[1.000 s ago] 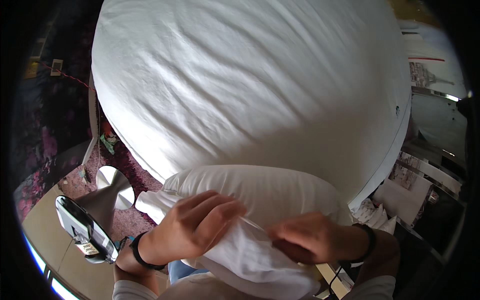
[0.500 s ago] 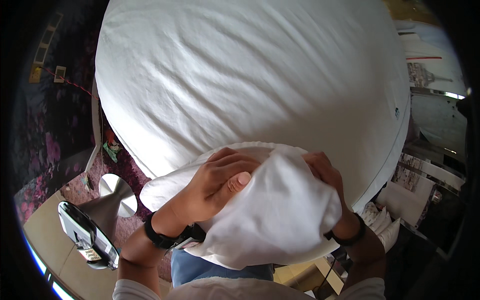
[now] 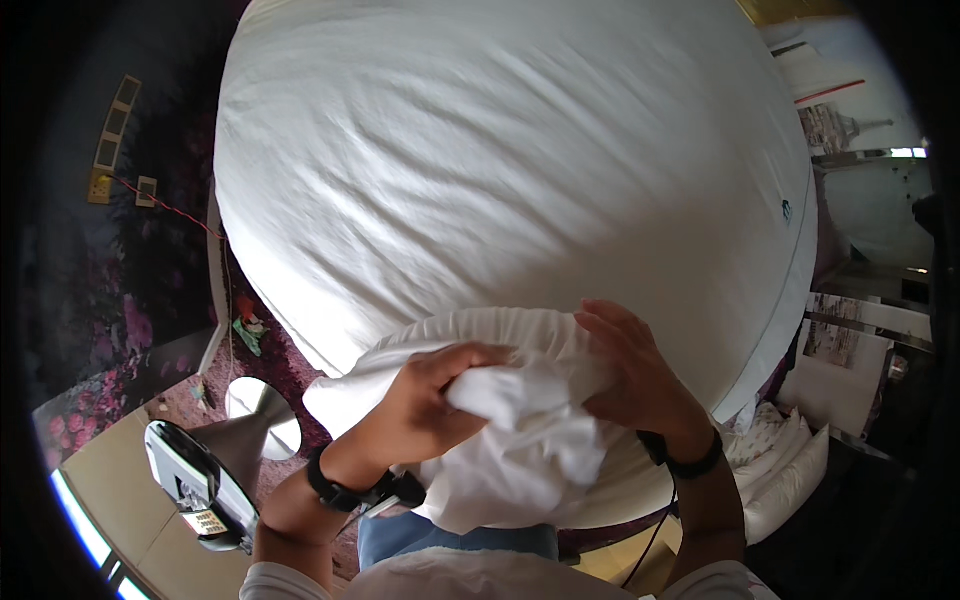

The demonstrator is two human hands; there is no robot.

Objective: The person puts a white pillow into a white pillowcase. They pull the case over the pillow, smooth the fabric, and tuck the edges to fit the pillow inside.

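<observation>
A bunched white cloth (image 3: pixel 530 460) lies in front of me over the near edge of the bed, its kind unclear in the folds. My left hand (image 3: pixel 430 400) grips it from the left, fingers over the top of a fold and thumb beneath. On the right side, my right hand (image 3: pixel 645 385) holds the bunched fabric between its raised fingers and its thumb; part of the grip is hidden by folds. Beyond both hands spreads the bed (image 3: pixel 500 180), covered by a wrinkled white sheet.
To the left stand a silver cone-shaped stool (image 3: pixel 262 420) and a round dark-rimmed tabletop (image 3: pixel 195 480) bearing small items. Stacked white pillows (image 3: pixel 785 470) lie at the right. Wall sockets (image 3: pixel 100 187) with a red cord are at far left.
The cloth has been bunched up between my hands, where it was draped more smoothly. My right hand has come out from behind the cloth, its fingers more stretched. The view has shifted slightly.
</observation>
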